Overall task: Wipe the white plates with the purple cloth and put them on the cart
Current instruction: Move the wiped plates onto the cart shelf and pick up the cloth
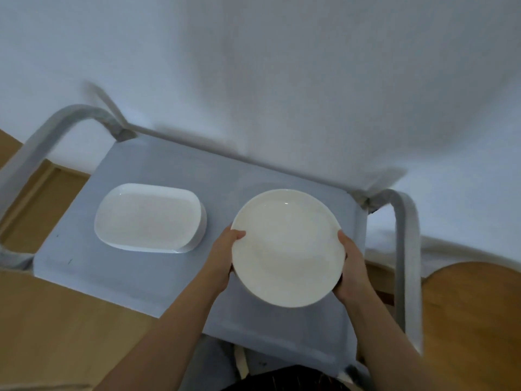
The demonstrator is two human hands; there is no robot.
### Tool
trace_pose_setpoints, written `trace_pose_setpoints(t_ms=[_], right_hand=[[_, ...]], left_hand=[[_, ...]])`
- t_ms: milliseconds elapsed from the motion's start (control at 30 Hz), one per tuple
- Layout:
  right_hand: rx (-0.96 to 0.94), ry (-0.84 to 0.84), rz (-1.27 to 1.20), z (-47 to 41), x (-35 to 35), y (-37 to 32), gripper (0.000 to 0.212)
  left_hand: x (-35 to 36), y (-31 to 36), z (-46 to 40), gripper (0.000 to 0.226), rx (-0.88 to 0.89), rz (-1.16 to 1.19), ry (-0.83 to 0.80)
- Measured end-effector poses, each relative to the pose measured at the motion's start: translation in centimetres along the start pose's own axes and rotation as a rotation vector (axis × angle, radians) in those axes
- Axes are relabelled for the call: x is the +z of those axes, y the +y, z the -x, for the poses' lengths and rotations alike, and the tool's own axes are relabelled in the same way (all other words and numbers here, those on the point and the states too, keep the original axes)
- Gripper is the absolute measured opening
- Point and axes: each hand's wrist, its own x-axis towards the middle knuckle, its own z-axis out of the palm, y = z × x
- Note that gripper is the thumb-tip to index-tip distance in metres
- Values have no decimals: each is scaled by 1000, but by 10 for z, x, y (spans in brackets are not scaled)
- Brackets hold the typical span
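Note:
A round white plate (287, 246) hangs over the right half of the grey cart top (158, 170). My left hand (222, 261) grips its left rim with the thumb on top. On the opposite rim my right hand (352, 266) holds it the same way. A white oblong plate (149, 218) lies flat on the left half of the cart. The purple cloth is not in view.
The cart has grey tubular handles at the left (36, 153) and right (406, 249). A white wall stands behind it. Wooden floor (56, 334) shows at the left, and a round wooden surface (473, 320) sits at the right.

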Motion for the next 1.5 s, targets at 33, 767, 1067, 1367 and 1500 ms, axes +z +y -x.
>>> trace_pose_setpoints(t_ms=[33, 767, 1067, 1367, 1500], right_hand=[[16, 15, -12, -2, 0, 2, 28], [-722, -19, 980, 7, 129, -12, 37], [-124, -154, 1026, -54, 253, 56, 53], [-139, -1, 970, -50, 252, 91, 35], [-110, 12, 913, -52, 252, 92, 34]], left_hand=[[-1, -1, -3, 25, -2, -2, -7], [-121, 16, 4, 59, -100, 22, 246], [-215, 53, -32, 84, -118, 184, 322], [-227, 67, -58, 51, -125, 35, 231], [-228, 70, -60, 51, -141, -43, 203]])
